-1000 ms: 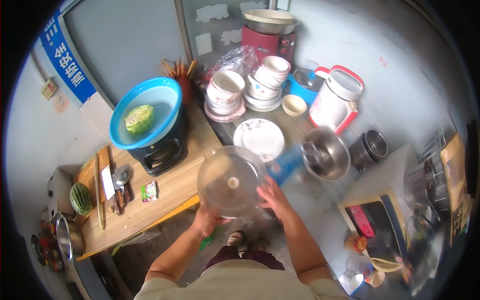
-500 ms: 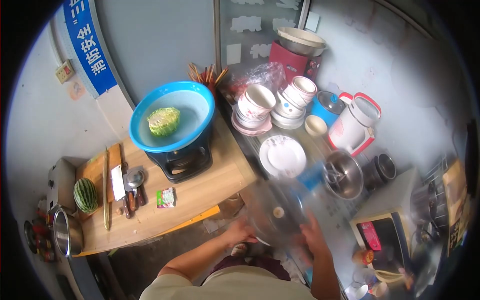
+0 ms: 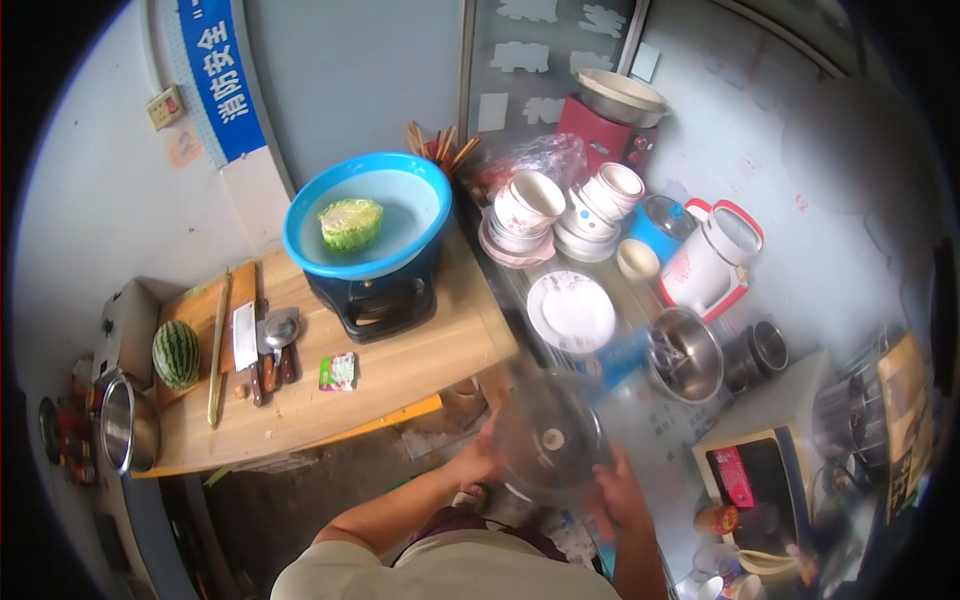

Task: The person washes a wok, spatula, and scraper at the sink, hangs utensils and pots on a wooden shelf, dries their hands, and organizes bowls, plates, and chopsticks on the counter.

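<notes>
Both my hands hold a round, see-through pot lid [image 3: 552, 468] with a pale knob at its middle, smeared by motion. My left hand [image 3: 486, 452] grips its left rim, while my right hand [image 3: 618, 492] has the fingers closed at its right rim. Beyond the lid, on the metal counter, lie a white plate [image 3: 571, 311] and a steel bowl [image 3: 684, 352] with something metal inside. To the left on the wooden table, a blue basin [image 3: 410, 215] holds a piece of cabbage [image 3: 350, 225].
The wooden table [image 3: 420, 372] carries a watermelon [image 3: 176, 354], a cleaver [image 3: 245, 336], a ladle [image 3: 280, 327] and a small packet [image 3: 338, 372]. Stacked bowls [image 3: 530, 204] and a thermos jug [image 3: 712, 258] stand at the back. A microwave-like appliance [image 3: 755, 470] is at right.
The view has shifted, so the table and basin sit a little right and higher. The lid remains in both hands, slightly lower and less blurred.
</notes>
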The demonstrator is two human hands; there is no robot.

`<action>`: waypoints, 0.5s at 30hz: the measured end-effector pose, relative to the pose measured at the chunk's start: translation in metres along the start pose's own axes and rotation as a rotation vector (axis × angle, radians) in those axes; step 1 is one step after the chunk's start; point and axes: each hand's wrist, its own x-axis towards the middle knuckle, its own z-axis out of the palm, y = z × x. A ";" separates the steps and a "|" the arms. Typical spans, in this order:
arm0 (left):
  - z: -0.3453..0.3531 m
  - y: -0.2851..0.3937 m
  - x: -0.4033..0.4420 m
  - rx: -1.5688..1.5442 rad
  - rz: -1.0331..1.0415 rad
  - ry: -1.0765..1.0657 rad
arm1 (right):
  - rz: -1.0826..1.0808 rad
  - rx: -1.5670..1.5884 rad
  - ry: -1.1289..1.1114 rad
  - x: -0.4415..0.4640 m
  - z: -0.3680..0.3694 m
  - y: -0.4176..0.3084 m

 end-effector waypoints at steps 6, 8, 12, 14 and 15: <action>0.006 -0.022 -0.049 -0.027 0.161 0.162 | -0.035 0.037 -0.179 -0.012 0.010 0.019; 0.012 -0.031 -0.076 -0.128 0.068 0.248 | -0.054 0.030 -0.287 -0.006 0.007 0.041; 0.028 -0.062 -0.133 -0.262 0.034 0.426 | -0.218 -0.052 -0.454 -0.029 0.025 0.057; 0.041 -0.081 -0.159 -0.343 0.052 0.491 | -0.115 0.036 -0.494 -0.049 0.039 0.055; 0.046 -0.090 -0.173 -0.385 0.059 0.521 | -0.058 0.078 -0.510 -0.058 0.045 0.058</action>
